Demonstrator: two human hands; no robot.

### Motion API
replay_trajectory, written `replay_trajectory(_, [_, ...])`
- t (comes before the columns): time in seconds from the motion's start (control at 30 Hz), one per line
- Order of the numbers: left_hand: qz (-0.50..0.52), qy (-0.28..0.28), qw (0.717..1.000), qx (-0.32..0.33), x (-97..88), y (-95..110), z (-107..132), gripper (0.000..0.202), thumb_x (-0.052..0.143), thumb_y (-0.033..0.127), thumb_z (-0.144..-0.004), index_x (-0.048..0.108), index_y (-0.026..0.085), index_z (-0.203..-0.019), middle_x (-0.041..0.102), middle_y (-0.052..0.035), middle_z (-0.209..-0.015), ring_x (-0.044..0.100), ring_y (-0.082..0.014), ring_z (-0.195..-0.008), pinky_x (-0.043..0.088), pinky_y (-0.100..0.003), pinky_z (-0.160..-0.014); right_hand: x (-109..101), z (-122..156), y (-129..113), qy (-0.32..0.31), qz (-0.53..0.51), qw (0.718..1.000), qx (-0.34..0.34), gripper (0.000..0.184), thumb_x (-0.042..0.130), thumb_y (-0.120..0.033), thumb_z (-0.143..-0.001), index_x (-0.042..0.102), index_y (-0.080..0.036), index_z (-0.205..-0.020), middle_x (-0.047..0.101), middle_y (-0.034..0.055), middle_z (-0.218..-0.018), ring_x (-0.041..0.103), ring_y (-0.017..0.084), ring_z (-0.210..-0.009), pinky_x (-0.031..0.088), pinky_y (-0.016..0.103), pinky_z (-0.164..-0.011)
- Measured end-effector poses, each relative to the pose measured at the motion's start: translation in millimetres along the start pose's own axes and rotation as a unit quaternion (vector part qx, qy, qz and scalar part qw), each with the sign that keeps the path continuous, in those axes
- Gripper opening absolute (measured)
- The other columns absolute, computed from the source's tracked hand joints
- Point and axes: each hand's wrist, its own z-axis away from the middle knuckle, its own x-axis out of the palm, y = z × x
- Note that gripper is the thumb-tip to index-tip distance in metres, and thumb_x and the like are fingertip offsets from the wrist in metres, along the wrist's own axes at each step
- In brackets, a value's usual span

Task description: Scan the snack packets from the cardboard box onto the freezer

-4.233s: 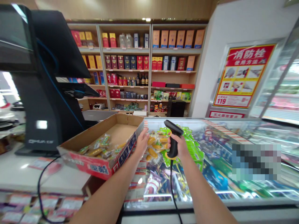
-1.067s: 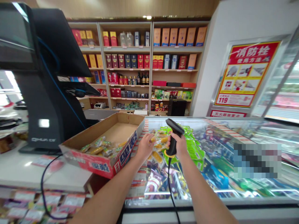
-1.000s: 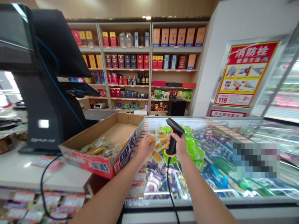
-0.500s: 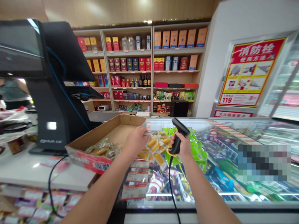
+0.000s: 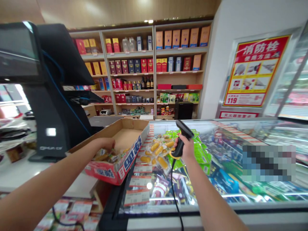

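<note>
- Checkout counter (image 5: 83, 189) in a shop, seen from the person's head, with both bare forearms reaching forward.
- Left hand (image 5: 104, 144) dips into an open cardboard carton (image 5: 128, 126) with red-printed sides, which sits at the counter's edge. Its fingers curve down onto yellow vacuum-packed snacks (image 5: 106, 155); whether they have closed on a packet cannot be told.
- Snacks look light, soft and slick in their plastic, and are probably easiest to pinch by the sealed edge.
- Right hand (image 5: 185, 148) is closed around the grip of a black handheld barcode scanner (image 5: 181, 138), whose nose tilts up and away. A black cord (image 5: 173, 189) hangs from its base.
- Similar yellow packets (image 5: 156, 155) and green packets (image 5: 202, 154) lie just right of the carton, in a glass-topped chest freezer (image 5: 216, 206); on or under the glass is unclear.
- Black checkout terminal (image 5: 60, 54) stands left. Wooden shelving (image 5: 154, 54) holds boxes (image 5: 180, 38) and bottles (image 5: 145, 84) beyond. A red-and-yellow poster (image 5: 255, 70) hangs right.
</note>
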Motion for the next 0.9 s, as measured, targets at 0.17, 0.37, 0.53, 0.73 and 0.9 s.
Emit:
replay_trajectory(0.17, [0.154, 0.098, 0.983, -0.016, -12.1, 20.8, 3.0, 0.037, 0.076, -0.003, -0.038, 0.047, 0.02, -0.039, 0.039, 0.0035, -0.033, 0.061, -0.0237, -0.058, 0.048, -0.027, -0.058, 0.8, 1.1, -0.8, -0.001, 0.001, 1.0, 0.003, 0.032, 0.08, -0.038, -0.06, 0.059, -0.02, -0.077, 0.056, -0.0062, -0.048, 0.056, 0.014, -0.039, 0.042, 0.024, -0.034])
replay_trajectory(0.37, [0.505, 0.053, 0.86, 0.047, -20.8, 85.6, 37.2, 0.015, 0.075, 0.026, -0.073, 0.066, 0.017, -0.081, 0.072, -0.0074, -0.076, 0.068, -0.0199, -0.067, 0.056, -0.031, -0.06, 1.6, 2.6, -1.1, -0.03, 0.027, 0.998, 0.042, 0.032, 0.079, -0.04, -0.06, 0.061, -0.019, -0.076, 0.059, -0.0046, -0.049, 0.051, 0.012, -0.036, 0.043, 0.023, -0.035])
replay_trajectory(0.53, [0.701, -0.038, 0.703, 0.115, 19.1, 149.5, 54.6, 0.011, 0.069, 0.014, -0.075, 0.068, 0.013, -0.087, 0.074, -0.0099, -0.081, 0.07, -0.0186, -0.07, 0.058, -0.03, -0.064, 3.2, 4.8, -0.7, -0.044, 0.044, 0.997, 0.044, 0.029, 0.079, -0.038, -0.06, 0.062, -0.018, -0.072, 0.059, -0.0036, -0.048, 0.051, 0.012, -0.036, 0.043, 0.023, -0.034])
replay_trajectory(0.73, [0.771, 0.092, 0.622, 0.103, 99.5, 189.6, 25.0, 0.024, 0.08, 0.029, -0.068, 0.064, 0.016, -0.081, 0.069, -0.0027, -0.07, 0.067, -0.0158, -0.065, 0.054, -0.027, -0.06, -0.1, 4.6, 2.4, -0.098, 0.087, 0.989, 0.065, 0.026, 0.077, -0.039, -0.064, 0.063, -0.017, -0.07, 0.059, -0.0029, -0.049, 0.052, 0.011, -0.035, 0.043, 0.021, -0.035])
replay_trajectory(0.9, [0.795, 0.185, 0.565, 0.122, 128.0, 183.5, -0.9, 0.031, 0.08, 0.037, -0.067, 0.06, 0.018, -0.082, 0.069, -0.0003, -0.075, 0.068, -0.0145, -0.069, 0.056, -0.03, -0.07, -0.7, 8.0, 2.2, -0.189, 0.163, 0.963, 0.099, 0.022, 0.074, -0.036, -0.068, 0.065, -0.016, -0.066, 0.06, -0.0007, -0.047, 0.052, 0.012, -0.034, 0.042, 0.021, -0.034])
